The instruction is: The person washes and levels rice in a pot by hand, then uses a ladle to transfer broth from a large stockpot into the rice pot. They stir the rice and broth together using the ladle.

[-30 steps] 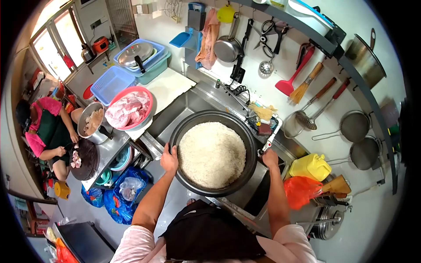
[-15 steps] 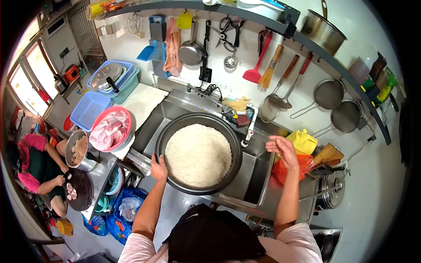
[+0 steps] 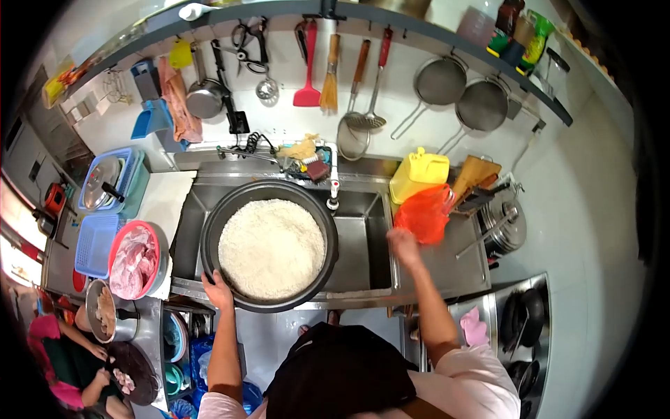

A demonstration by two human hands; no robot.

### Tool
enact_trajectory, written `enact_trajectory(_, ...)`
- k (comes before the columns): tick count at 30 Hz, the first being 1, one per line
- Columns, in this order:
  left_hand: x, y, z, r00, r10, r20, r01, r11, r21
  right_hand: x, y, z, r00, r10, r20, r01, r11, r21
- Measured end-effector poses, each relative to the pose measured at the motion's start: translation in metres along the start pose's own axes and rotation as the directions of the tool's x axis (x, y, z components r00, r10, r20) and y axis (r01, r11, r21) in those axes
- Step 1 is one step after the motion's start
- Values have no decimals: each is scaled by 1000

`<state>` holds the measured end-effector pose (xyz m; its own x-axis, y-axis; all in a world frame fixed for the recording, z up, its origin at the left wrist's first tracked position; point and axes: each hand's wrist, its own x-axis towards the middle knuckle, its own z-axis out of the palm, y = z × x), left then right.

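"while the sink [image 3: 359, 241] spans the middle, what flanks it?"

"a steel bench [image 3: 453, 269] on the right. down at the lower left, well apart, there's another person [image 3: 70, 353] in a pink top."

"and the pot [image 3: 331, 246]?"

"dark, round and wide, over the left side of the sink, its near edge hanging past the front. it holds a big white mound of rice [image 3: 272, 248]."

"what's beside it?"

"to the left, a pink-red tub [image 3: 139, 224] of raw meat [image 3: 136, 264]. to the right, on the bench, a yellow jug [image 3: 422, 176], and in front of that an orange bag [image 3: 427, 216]."

"the hands?"

"the left hand [image 3: 218, 292] is against the pot's near left side, its grip apart, fingers spread. the right hand [image 3: 403, 246] is off the pot, at the near left edge of the bag, palm down. it's blurred, so i can't tell whether its grip is apart or together, or whether it touches the bag."

"anything smaller?"

"a tap [image 3: 333, 190] on a white pipe, just beside the pot's far right rim."
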<state>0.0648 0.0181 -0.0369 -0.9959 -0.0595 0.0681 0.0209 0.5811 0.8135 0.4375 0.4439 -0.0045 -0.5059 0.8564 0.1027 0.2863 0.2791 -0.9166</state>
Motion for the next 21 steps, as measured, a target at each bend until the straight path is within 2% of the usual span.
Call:
enact_trajectory(1,1,1,0,1000,-19,13,19,1000,-4,6,-33,-19,998,60,10,-61,965,255)
enact_trajectory(2,0,-1,0,999,-40,29,40,999,-2,1,-110,-40,976,213,50,-218,931,291)
enact_trajectory(4,3,-10,3,1000,4,27,-3,1000,-23,-10,-187,-79,963,109,247,-217,856,470)
enact_trajectory(6,2,-8,3,1000,19,19,-19,1000,-16,-22,-227,-94,940,-88,329,-141,779,611)
enact_trajectory(8,4,-8,3,999,28,31,-27,1000,-14,-29,-216,-83,896,-278,347,-118,603,789)
enact_trajectory(10,3,-11,4,998,55,20,-55,998,-7,-28,-156,-45,861,-272,429,-399,161,903)
enact_trajectory(11,1,-6,0,999,24,48,-25,1000,18,-23,-100,-9,882,-31,471,-450,247,858)
enact_trajectory(12,8,-21,5,993,107,42,-106,994,-23,-17,-46,27,849,212,484,-528,294,797)
enact_trajectory(13,9,-26,4,990,136,37,-137,990,16,-32,-1,42,807,107,581,-480,692,539)
enact_trajectory(14,12,-25,6,986,167,26,-168,985,48,-46,43,56,745,-3,667,-58,996,70)
enact_trajectory(15,16,-27,5,978,205,33,-206,977,51,-60,85,70,667,-111,736,344,923,-174)
enact_trajectory(16,18,-32,5,972,231,32,-232,971,54,-84,55,64,773,32,633,-91,994,61)
enact_trajectory(17,18,-36,6,962,270,29,-272,959,79,-107,10,41,777,202,596,-425,867,261)
enact_trajectory(18,20,-36,4,948,315,34,-317,942,108,-116,27,30,855,180,486,-242,968,67)
enact_trajectory(19,23,-34,2,948,313,60,-318,925,209,-117,66,14,920,115,374,-59,986,-157)
enact_trajectory(20,24,-27,0,956,287,57,-290,912,291,-116,93,-6,962,22,272,90,915,-393)
enact_trajectory(21,23,-22,-3,949,305,87,-314,871,378,-116,101,-33,980,80,181,-28,962,-272)
